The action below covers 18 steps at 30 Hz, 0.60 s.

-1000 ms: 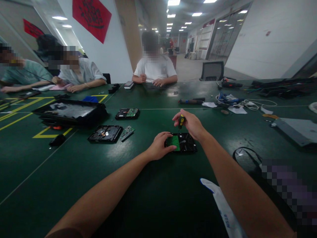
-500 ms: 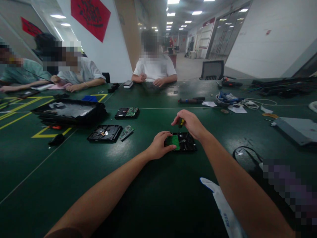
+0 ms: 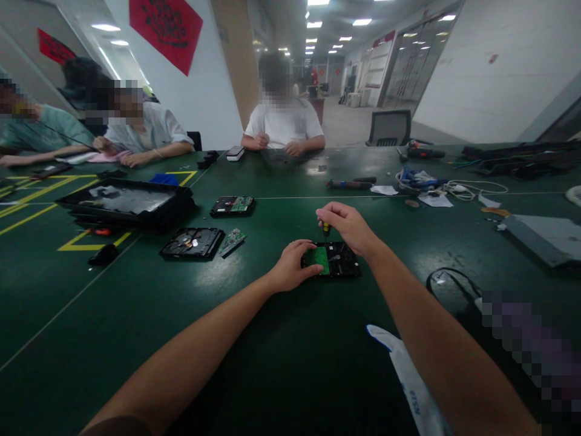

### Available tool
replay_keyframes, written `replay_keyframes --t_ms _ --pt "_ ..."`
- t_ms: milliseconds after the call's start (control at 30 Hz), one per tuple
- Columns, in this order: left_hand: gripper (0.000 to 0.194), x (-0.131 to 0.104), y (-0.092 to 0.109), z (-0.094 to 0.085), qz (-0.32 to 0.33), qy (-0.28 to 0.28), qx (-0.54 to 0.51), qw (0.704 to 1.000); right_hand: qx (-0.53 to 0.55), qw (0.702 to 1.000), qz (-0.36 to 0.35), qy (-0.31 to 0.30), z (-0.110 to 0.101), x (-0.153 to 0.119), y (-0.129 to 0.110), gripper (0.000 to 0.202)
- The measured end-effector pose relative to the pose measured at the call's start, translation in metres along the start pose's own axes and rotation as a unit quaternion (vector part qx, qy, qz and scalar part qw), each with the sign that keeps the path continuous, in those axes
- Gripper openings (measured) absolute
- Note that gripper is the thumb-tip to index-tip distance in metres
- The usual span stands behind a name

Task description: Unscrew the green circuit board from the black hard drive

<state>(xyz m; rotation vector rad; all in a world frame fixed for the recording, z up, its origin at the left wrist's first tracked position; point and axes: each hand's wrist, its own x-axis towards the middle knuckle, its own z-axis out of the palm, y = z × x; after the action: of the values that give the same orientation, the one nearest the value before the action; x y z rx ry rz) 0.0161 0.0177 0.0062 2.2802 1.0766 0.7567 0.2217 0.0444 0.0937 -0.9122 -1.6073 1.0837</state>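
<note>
Fingers [image 3: 333, 209] of the right hand [image 3: 351, 227] were curled in, pinching the handle of a small yellow-and-black screwdriver [image 3: 326, 230] from above, its shaft pointing down to the far part of a black hard drive [image 3: 345, 261]; whether the tip sat in a screw was too small to tell. On the left hand [image 3: 293, 266], the fingers lay close together at the far left part of the drive, while the thumb reached apart from them across the near side of its green circuit board [image 3: 319, 257], bracing the drive between them. In the head view the drive lay flat on the dark green table [image 3: 272, 345], in front of the person wearing the camera, with the board at its left part. Well to the left were an opened drive casing [image 3: 190, 244], a loose circuit board [image 3: 233, 242] just beside it, and another drive [image 3: 233, 206] farther back. A large black tray [image 3: 175, 203] stood beyond the casing, to its left. On the right lay a grey metal box [image 3: 544, 239], a black looped cord [image 3: 458, 274] and, nearer, a white packet with blue edging [image 3: 403, 357], partly hidden by the right forearm. Across the table sat a person in a white shirt [image 3: 284, 124], both hands low over the tabletop.
</note>
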Motion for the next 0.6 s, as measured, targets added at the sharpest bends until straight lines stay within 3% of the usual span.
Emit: replay_keyframes --t_ms 167,433,600 --pt "0.056 -0.0001 0.0001 0.0001 0.004 0.003 0.001 1.000 0.045 0.999 0.016 -0.005 0.0006 0.0000 0.0012 0.024" --pt "0.055 -0.0002 0.0015 0.0000 0.004 0.003 0.001 1.000 0.042 0.999 0.025 -0.011 0.0014 0.0029 0.0029 0.050" --pt "0.057 0.0000 0.0001 0.0007 -0.001 0.001 0.001 1.000 0.006 1.000 0.013 0.010 0.0017 0.0011 -0.0022 0.035"
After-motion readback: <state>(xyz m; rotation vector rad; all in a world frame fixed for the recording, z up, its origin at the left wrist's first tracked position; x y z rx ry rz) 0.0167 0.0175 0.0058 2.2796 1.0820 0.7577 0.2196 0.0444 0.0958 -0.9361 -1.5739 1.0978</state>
